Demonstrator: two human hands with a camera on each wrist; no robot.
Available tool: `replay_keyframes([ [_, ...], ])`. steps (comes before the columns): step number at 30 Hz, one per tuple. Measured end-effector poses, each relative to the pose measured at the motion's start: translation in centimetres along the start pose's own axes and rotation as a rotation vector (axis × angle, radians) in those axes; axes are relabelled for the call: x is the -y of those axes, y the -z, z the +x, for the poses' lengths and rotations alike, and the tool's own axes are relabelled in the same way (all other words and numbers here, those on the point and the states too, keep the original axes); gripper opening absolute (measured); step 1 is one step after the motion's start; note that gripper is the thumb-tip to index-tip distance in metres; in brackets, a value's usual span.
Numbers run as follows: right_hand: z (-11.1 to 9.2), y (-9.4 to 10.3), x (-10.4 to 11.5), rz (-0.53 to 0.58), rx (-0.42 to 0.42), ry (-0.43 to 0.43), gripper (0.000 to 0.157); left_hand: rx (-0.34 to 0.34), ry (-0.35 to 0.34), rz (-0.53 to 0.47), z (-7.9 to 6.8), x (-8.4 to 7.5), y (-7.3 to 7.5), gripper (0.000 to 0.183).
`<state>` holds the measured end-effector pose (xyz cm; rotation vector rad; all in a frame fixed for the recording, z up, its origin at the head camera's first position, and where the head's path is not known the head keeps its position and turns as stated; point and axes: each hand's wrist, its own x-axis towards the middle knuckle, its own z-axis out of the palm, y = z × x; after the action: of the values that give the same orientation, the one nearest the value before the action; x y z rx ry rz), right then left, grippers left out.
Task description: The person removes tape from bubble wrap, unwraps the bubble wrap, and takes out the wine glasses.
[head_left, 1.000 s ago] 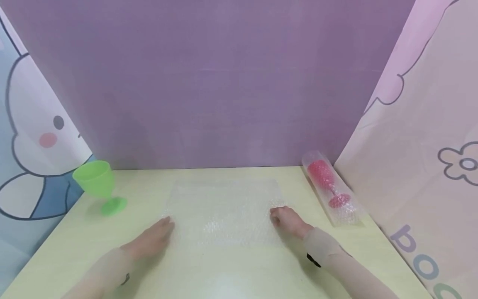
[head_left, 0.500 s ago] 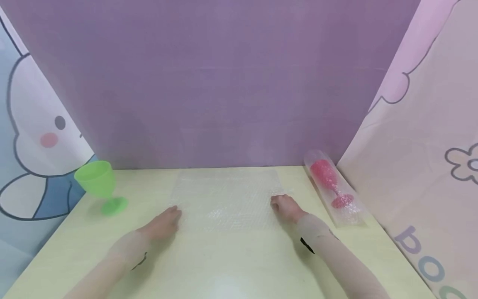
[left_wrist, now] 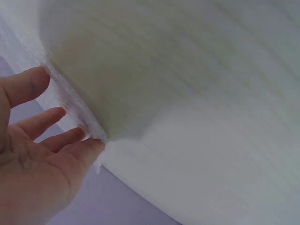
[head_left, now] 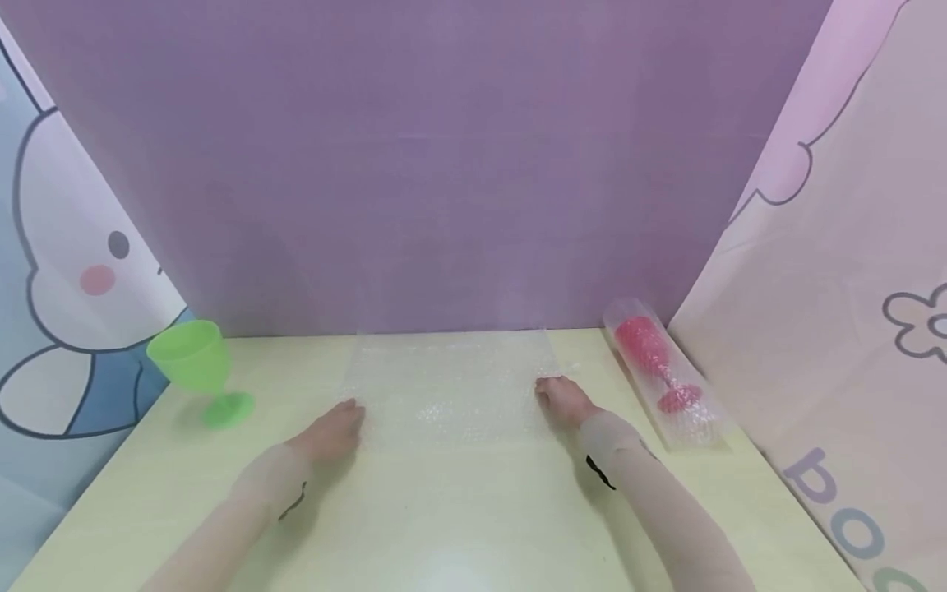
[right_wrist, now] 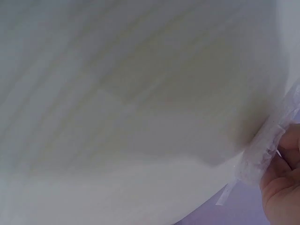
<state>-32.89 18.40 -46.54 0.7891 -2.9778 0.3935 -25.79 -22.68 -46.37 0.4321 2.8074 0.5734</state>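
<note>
A clear sheet of bubble wrap (head_left: 451, 395) lies on the pale table between my two hands, its far edge at the purple wall. My left hand (head_left: 333, 432) touches the sheet's left edge. In the left wrist view the fingers (left_wrist: 40, 123) are fairly straight, with the thumb apart from them along the wrap's edge. At the opposite edge my right hand (head_left: 565, 400) holds the wrap with curled fingers. The right wrist view shows only part of that hand (right_wrist: 283, 180) behind the wrap edge (right_wrist: 262, 154).
On the left stands a green goblet (head_left: 196, 366). Near the right edge lies a pink goblet (head_left: 644, 345) wrapped in bubble wrap. A purple wall (head_left: 444, 164) closes off the back of the table (head_left: 459, 518), and printed cloth panels (head_left: 829, 271) rise at both sides.
Both hands have moved away from me, toward the back wall, and the bubble wrap has slid along with them. The two goblets stay in place.
</note>
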Motion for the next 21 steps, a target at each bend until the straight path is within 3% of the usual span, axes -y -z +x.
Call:
replay_keyframes([
  [9,0.7,0.2,-0.2,0.022,0.023,-0.041,0.018,0.006,0.027,-0.028,1.0,0.0,0.6,0.051],
  [21,0.2,-0.3,-0.1,0.023,-0.066,-0.009,0.026,-0.020,-0.033,-0.034,0.7,0.1,0.3,0.052],
])
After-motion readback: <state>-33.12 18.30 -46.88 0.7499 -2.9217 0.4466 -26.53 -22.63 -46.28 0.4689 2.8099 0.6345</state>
